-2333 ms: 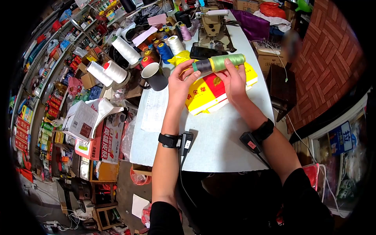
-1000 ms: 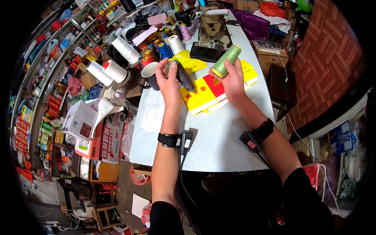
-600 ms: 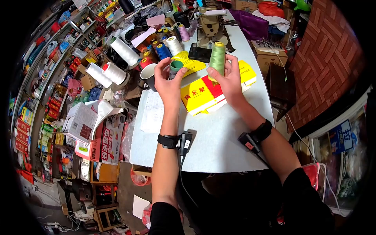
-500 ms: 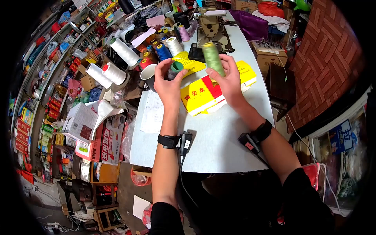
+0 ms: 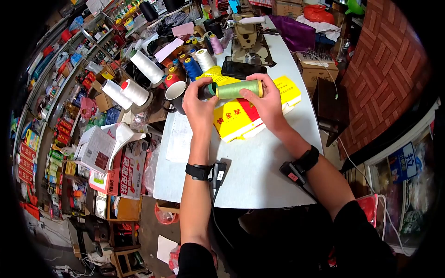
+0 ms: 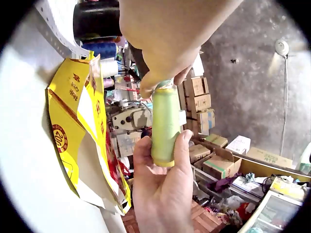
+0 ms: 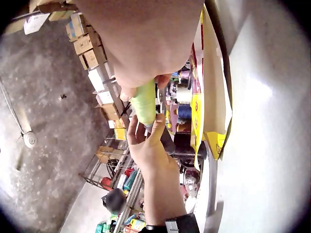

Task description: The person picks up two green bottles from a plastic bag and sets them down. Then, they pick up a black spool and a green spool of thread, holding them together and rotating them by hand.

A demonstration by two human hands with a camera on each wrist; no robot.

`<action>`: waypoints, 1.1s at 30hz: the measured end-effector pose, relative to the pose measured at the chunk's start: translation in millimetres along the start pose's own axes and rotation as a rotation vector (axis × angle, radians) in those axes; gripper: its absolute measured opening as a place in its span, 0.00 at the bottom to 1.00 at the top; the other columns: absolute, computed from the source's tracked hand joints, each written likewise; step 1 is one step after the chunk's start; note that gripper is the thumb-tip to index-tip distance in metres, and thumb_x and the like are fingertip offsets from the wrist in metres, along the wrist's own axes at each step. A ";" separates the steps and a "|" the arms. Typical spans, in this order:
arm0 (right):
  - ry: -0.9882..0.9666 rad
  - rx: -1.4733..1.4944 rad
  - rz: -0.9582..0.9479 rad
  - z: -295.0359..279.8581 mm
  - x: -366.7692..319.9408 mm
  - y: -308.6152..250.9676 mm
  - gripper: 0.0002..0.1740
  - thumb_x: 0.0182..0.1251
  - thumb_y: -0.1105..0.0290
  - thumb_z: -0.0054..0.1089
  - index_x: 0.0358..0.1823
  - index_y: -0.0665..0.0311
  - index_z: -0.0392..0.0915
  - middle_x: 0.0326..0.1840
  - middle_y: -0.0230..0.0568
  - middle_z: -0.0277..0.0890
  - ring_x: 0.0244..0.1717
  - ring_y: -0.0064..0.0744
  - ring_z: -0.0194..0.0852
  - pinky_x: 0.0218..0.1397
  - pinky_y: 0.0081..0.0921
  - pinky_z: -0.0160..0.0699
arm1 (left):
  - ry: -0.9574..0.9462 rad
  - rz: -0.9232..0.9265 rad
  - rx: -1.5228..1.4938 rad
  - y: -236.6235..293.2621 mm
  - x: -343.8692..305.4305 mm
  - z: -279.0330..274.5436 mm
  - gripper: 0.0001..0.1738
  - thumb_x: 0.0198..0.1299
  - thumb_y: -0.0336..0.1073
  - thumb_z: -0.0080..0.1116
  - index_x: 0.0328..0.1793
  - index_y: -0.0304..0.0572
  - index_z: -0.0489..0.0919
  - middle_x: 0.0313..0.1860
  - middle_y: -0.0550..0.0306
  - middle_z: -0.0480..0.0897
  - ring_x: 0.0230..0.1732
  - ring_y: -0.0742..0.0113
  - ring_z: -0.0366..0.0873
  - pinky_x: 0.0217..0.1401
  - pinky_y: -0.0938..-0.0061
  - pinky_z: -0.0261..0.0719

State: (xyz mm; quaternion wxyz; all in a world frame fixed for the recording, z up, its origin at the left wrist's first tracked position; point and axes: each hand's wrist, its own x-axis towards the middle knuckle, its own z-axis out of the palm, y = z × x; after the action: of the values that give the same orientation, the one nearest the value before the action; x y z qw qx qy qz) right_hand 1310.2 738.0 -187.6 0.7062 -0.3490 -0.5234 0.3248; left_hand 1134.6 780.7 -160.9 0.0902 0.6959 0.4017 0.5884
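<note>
Above the white table (image 5: 250, 171), my right hand (image 5: 270, 103) grips a spool of light green thread (image 5: 237, 89) by its yellow-rimmed end, with the thumb on its near side. My left hand (image 5: 199, 107) holds a spool of dark grey thread (image 5: 205, 92) with a green end, mostly covered by the fingers. Both spools lie roughly level and in line, the ends meeting at the left fingertips. In the left wrist view the green thread spool (image 6: 166, 124) stretches between the two hands. Beneath them lies a yellow and red printed package (image 5: 232, 119).
A dark mug (image 5: 174, 96) stands left of the hands, above a written sheet of paper (image 5: 179, 139). Behind are a black phone (image 5: 243, 69), a sewing machine (image 5: 247, 36), a blue thread spool (image 5: 192, 69) and several others. White thread cones (image 5: 147, 67) stand at the left.
The spools were end to end, then drawn apart and turned upright. Now the green spool has tipped level leftward, its end brought against the dark spool's green end.
</note>
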 end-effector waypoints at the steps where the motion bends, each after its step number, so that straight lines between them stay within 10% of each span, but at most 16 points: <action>1: 0.001 -0.003 -0.004 -0.3 0.3 0.2 0.22 0.66 0.72 0.72 0.57 0.64 0.73 0.48 0.39 0.79 0.49 0.24 0.78 0.53 0.21 0.81 | -0.019 0.008 0.011 0.4 -0.1 -0.5 0.29 0.36 0.15 0.74 0.50 0.39 0.83 0.46 0.54 0.86 0.48 0.58 0.84 0.55 0.69 0.80; 18: 0.023 -0.015 -0.028 0.5 2.4 2.0 0.22 0.65 0.75 0.70 0.59 0.64 0.75 0.53 0.39 0.79 0.53 0.26 0.78 0.59 0.23 0.78 | -0.152 0.181 0.098 9.1 -1.6 0.0 0.28 0.37 0.19 0.78 0.49 0.40 0.82 0.45 0.55 0.86 0.47 0.59 0.84 0.54 0.70 0.80; 33: -0.010 0.045 -0.008 -0.7 2.8 5.6 0.30 0.64 0.76 0.70 0.69 0.65 0.73 0.56 0.40 0.78 0.54 0.25 0.78 0.59 0.22 0.81 | -0.188 0.229 0.114 12.3 0.1 -3.5 0.23 0.39 0.24 0.79 0.45 0.39 0.83 0.42 0.52 0.87 0.48 0.47 0.84 0.76 0.55 0.71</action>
State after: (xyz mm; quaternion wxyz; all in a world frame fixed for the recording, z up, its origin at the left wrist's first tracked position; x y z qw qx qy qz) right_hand 1311.0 743.2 -191.1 0.7125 -0.3293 -0.5208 0.3356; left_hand 1137.0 771.4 -152.4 0.0203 0.7930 0.3422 0.5035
